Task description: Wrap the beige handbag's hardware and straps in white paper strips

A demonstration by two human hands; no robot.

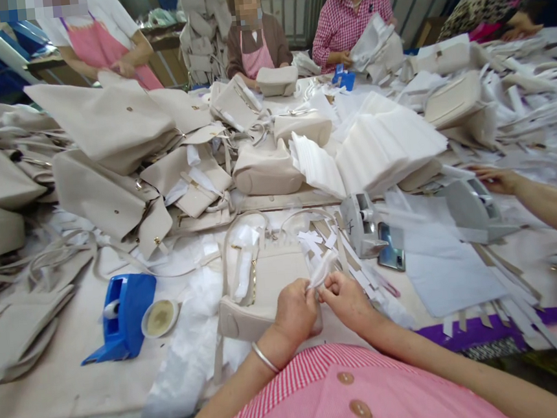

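A cream handbag (265,282) lies flat on the table in front of me, its thin strap looping away from me. My left hand (294,311) and my right hand (347,300) meet over its near right corner. Both are closed, pinching a white wrapped piece (320,271) that rises between them, seemingly paper round a strap end. A silver bangle sits on my left wrist. White paper strips (317,238) lie scattered on the bag.
A blue tape dispenser (124,313) and a small round dish (160,318) sit left. Grey tape dispensers (362,224) and a phone (392,254) lie right, beside another person's hand (498,180). Piles of cream bags and foam sheets (385,144) fill the far table; several people work there.
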